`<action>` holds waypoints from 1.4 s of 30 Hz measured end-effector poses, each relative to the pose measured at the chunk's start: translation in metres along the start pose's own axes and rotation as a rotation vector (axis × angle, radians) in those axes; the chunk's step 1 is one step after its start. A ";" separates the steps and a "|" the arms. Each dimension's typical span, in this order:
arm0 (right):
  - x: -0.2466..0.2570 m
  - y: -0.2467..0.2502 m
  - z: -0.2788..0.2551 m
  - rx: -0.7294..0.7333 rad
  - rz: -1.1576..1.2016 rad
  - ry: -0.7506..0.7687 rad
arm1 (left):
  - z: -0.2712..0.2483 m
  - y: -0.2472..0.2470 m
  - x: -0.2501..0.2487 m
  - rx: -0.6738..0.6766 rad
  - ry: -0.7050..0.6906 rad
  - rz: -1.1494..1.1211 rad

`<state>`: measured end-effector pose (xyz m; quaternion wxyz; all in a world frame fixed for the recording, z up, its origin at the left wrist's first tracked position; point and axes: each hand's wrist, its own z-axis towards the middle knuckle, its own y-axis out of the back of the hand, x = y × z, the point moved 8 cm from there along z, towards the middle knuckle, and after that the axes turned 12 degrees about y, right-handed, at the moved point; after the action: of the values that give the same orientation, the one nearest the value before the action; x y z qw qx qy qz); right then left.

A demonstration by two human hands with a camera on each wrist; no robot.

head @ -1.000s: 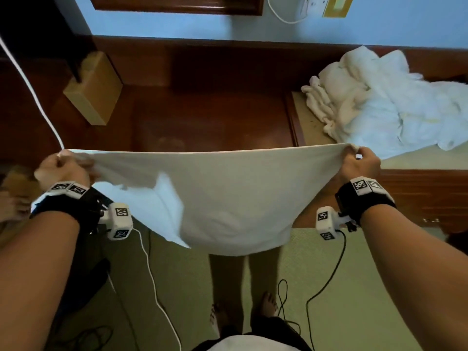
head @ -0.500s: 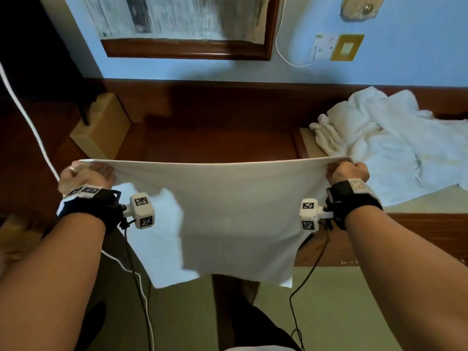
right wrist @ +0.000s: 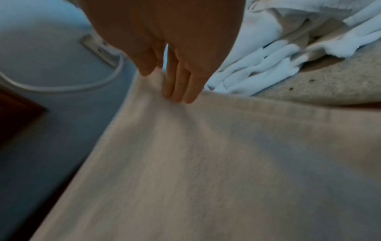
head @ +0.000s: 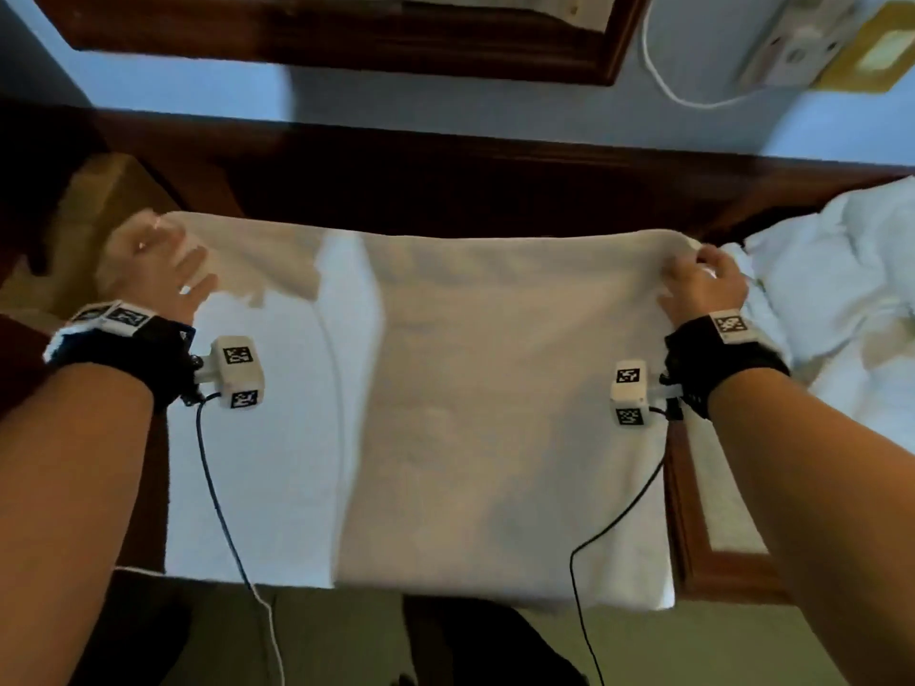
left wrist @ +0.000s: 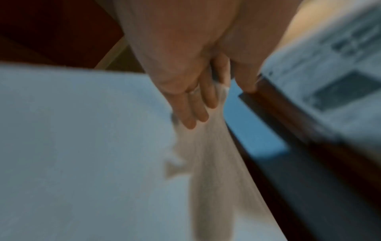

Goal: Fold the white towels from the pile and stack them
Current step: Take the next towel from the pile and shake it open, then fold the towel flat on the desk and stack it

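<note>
A white towel (head: 495,413) lies spread over the dark wooden table (head: 445,190), its near edge hanging past the front. A whiter layer of it shows on the left. My left hand (head: 153,259) rests at the far left corner with straight fingers (left wrist: 195,106) on the cloth (left wrist: 206,163), thumb held apart; this view is blurred. My right hand (head: 703,274) pinches the far right corner between thumb and fingers (right wrist: 177,84) on the towel (right wrist: 206,163). The pile of crumpled white towels (head: 841,289) lies just right of that hand, on a pale surface (right wrist: 309,84).
A cardboard box (head: 99,200) stands at the table's far left, beside my left hand. The blue wall behind carries a socket (head: 792,47) with a white cable. Wrist-camera cables hang over the towel's near part. Green floor shows below the table edge.
The towel, held stretched in the air before, now lies laid out on the table. Both hands went forward and down with it. My left hand's fingers have straightened.
</note>
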<state>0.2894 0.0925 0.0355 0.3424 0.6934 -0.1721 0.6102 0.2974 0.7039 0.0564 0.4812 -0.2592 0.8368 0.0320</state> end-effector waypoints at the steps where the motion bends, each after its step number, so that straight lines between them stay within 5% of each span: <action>1: -0.015 -0.009 -0.005 0.091 -0.167 0.032 | 0.010 -0.002 0.020 -0.018 0.033 0.161; 7: -0.149 -0.034 -0.138 0.812 -0.944 0.249 | -0.001 0.051 0.210 0.015 0.139 1.619; 9: -0.183 -0.015 -0.179 0.935 -1.124 0.217 | -0.021 0.079 0.243 0.058 0.191 1.839; 14: -0.193 -0.002 -0.203 1.006 -1.187 0.166 | -0.009 0.088 0.242 0.094 0.207 1.933; 21: -0.180 -0.075 -0.100 0.958 -1.192 0.233 | 0.090 0.030 0.190 0.109 0.095 1.926; 25: -0.169 -0.075 -0.104 0.946 -1.194 0.175 | 0.061 0.027 0.201 0.089 0.070 1.881; 30: -0.185 -0.017 -0.197 1.052 -1.209 0.181 | -0.021 0.065 0.251 0.070 0.173 1.831; 39: -0.178 -0.074 -0.118 1.046 -1.182 0.223 | 0.069 0.027 0.209 0.053 0.149 1.884; 42: -0.171 -0.078 -0.115 1.040 -1.188 0.220 | 0.061 0.019 0.200 0.067 0.146 1.879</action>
<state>0.2232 0.1960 -0.1477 0.2581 0.6760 0.5679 0.3924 0.2560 0.6582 -0.1448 0.2116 0.5344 0.7316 0.3665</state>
